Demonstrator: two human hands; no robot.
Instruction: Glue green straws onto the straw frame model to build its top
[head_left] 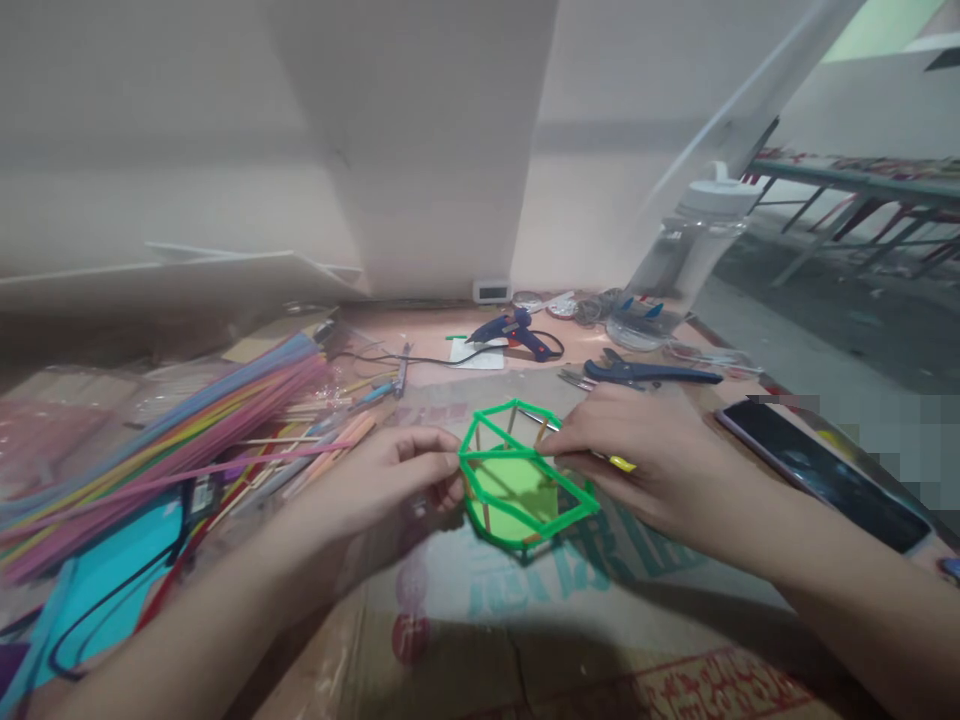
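Note:
A small green straw frame, shaped like a hexagonal box with thin wooden sticks as uprights and a light green base, sits on flattened cardboard. My left hand pinches the frame's left corner. My right hand is closed on the frame's right side, and a yellow-tipped piece pokes out from under its fingers.
A heap of coloured straws and sticks lies at the left. Behind are a blue glue gun, dark pliers and a clear water bottle. A phone lies at the right. A black cable crosses blue sheets at lower left.

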